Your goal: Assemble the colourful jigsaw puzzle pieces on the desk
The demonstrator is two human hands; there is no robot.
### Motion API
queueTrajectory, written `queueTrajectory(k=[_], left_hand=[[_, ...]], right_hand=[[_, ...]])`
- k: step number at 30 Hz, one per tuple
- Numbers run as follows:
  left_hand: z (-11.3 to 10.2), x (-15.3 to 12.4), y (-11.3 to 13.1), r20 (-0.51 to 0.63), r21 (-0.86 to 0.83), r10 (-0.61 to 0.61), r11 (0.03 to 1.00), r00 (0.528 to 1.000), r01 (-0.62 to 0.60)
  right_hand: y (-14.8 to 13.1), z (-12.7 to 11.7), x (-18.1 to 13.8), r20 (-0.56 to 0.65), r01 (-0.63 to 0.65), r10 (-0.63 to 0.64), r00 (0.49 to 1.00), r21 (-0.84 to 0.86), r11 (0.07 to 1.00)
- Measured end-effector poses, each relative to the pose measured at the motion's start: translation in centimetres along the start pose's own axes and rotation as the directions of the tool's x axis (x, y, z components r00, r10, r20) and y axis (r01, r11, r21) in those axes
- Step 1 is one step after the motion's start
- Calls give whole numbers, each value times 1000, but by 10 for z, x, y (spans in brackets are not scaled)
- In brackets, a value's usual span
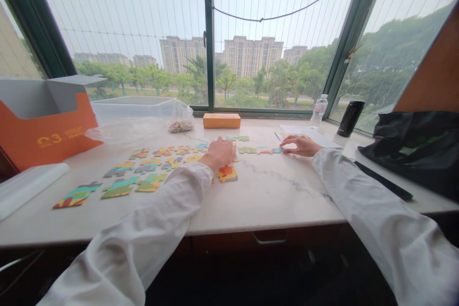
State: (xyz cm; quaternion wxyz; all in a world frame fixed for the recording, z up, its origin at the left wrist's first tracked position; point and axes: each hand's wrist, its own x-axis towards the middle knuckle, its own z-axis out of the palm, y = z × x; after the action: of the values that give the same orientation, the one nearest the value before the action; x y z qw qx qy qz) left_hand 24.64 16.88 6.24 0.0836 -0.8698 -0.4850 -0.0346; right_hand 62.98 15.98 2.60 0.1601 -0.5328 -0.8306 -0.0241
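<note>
My left hand (219, 152) is low over the table among loose puzzle pieces, back of the hand towards me. Its fingertips are mostly hidden, so any piece under them cannot be made out. An orange and yellow puzzle piece (227, 174) lies just below that hand. My right hand (301, 146) has its thumb and forefinger curved at the right end of a short joined row of puzzle pieces (260, 150), touching the blue end piece (277, 150). A short green strip of pieces (244, 138) lies behind the row. More loose puzzle pieces (148, 166) spread out on the left.
An orange box (50, 129) and a clear plastic tub (136, 101) stand at left. By the window are a small orange box (222, 121), a water bottle (319, 112) and a black flask (350, 118). Printed sheets (322, 141) and a black bag (416, 148) lie right.
</note>
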Motion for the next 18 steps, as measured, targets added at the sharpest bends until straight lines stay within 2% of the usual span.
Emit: queueTrajectory(k=[5, 18], left_hand=[[7, 5, -5, -16, 3, 199, 980, 980, -199], [8, 8, -6, 2, -25, 132, 991, 991, -132]], right_hand=[[0, 0, -1, 2, -15, 15, 1000, 6, 1000], [-1, 1, -1, -2, -34, 34, 999, 7, 999]])
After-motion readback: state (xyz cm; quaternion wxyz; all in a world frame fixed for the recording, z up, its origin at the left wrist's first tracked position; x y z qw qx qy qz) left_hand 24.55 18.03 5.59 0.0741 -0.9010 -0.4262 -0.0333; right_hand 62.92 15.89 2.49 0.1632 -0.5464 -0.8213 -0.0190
